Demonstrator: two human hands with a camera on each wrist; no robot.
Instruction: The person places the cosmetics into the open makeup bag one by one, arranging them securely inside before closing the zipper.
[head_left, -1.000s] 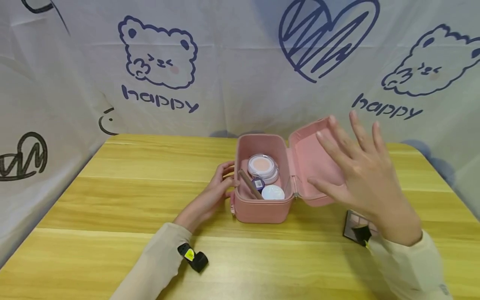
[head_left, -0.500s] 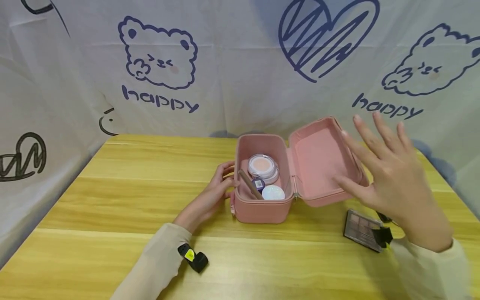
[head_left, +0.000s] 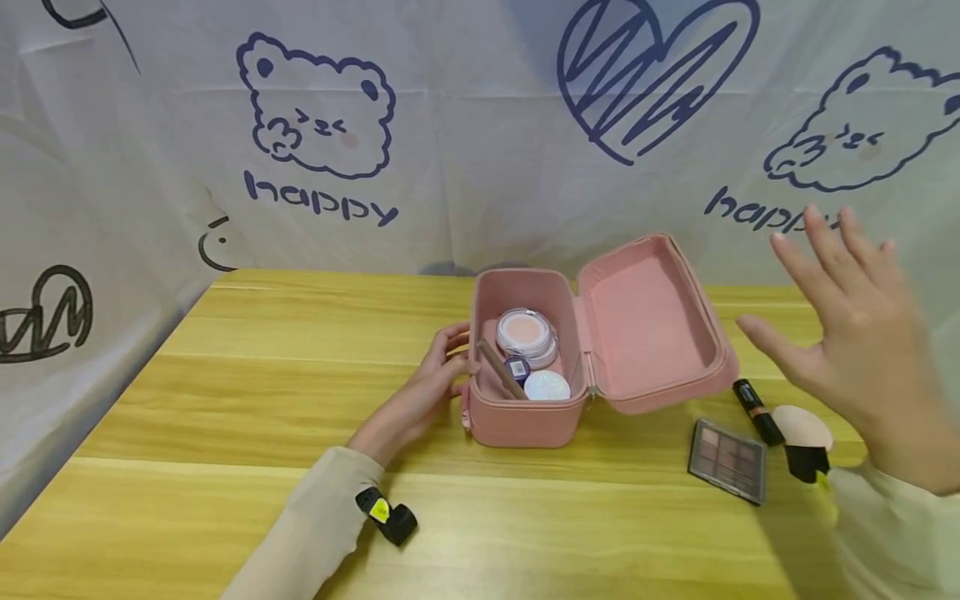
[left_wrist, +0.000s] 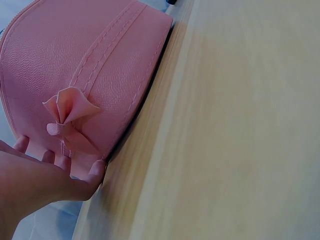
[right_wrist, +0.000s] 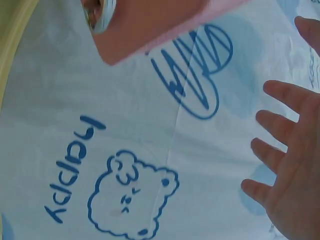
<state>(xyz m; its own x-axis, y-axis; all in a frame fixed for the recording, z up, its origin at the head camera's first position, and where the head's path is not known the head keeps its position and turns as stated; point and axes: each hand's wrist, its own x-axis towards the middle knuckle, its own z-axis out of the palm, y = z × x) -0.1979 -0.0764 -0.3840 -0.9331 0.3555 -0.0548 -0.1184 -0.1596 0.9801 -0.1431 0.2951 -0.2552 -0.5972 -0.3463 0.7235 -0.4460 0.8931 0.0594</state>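
An open pink cosmetic case (head_left: 525, 423) stands upright at the table's middle, its lid (head_left: 648, 317) folded out to the right. My left hand (head_left: 420, 392) rests against its left side, fingertips touching the wall below the rim. In the left wrist view a pink bow-shaped tab (left_wrist: 72, 112) sits just above those fingers. Inside the case lie a powder compact (head_left: 523, 330), a slim brown stick (head_left: 498, 367), a small purple round item (head_left: 517, 369) and a white round item (head_left: 547, 385). My right hand (head_left: 862, 358) hovers right of the lid, fingers spread, holding nothing.
Right of the case on the wooden table (head_left: 247, 433) lie an eyeshadow palette (head_left: 727, 461), a black lipstick-like tube (head_left: 757, 412) and a beige oval pad (head_left: 801, 425), partly hidden by the right wrist camera (head_left: 807, 462). A printed white curtain (head_left: 480, 167) hangs behind.
My right hand has moved right, away from the lid, uncovering the lid, the palette, the dark tube and the beige pad. The left hand and the case have stayed still.
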